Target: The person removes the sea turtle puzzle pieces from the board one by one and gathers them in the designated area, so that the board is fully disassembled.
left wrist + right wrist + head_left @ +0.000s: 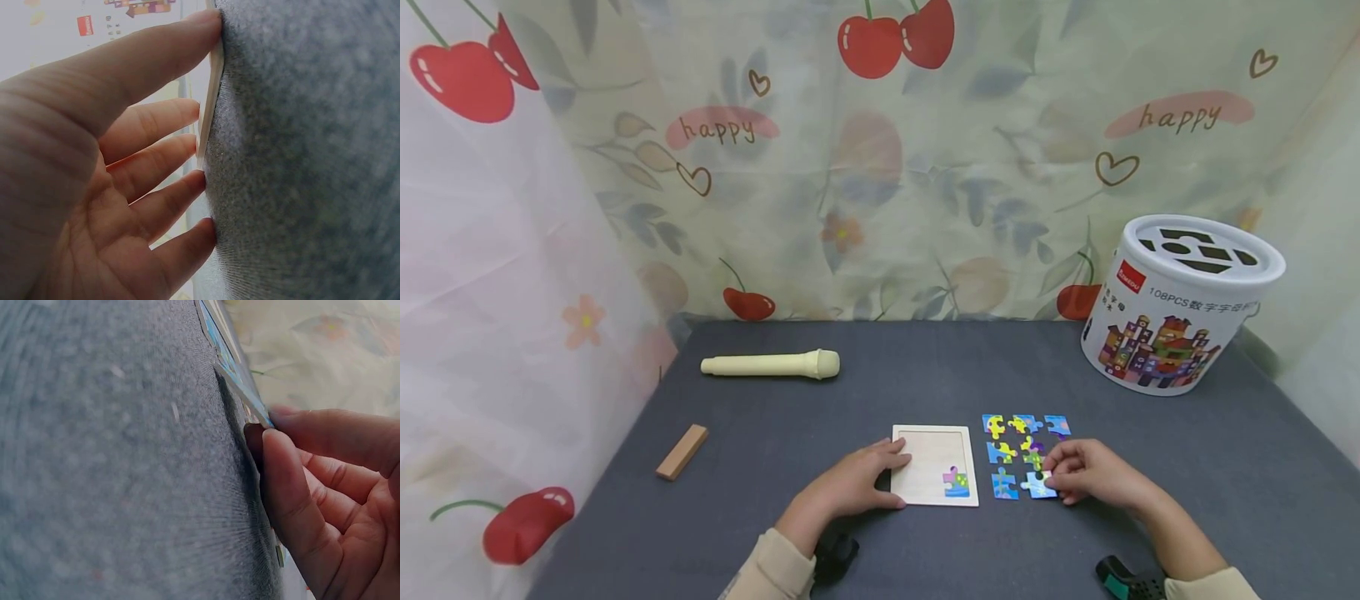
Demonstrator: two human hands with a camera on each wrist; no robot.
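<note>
A square wooden puzzle tray (925,467) lies on the table with one pink, green and blue jigsaw piece (956,482) in its lower right corner. My left hand (867,477) rests at the tray's left edge, thumb at the near corner and fingers spread over the side. In the left wrist view, the fingertips (199,178) touch the tray's edge. Thumb and forefinger of my right hand (1093,475) pinch a light blue jigsaw piece (1037,485). The right wrist view shows that piece (244,390) tilted, its pinched end raised off the table.
Several loose jigsaw pieces (1004,484) lie in rows right of the tray, some partly behind my right hand. A cream toy microphone (767,365) and a wooden block (682,452) are on the left. A white lidded bucket (1176,308) stands at the back right, before a printed curtain (917,250).
</note>
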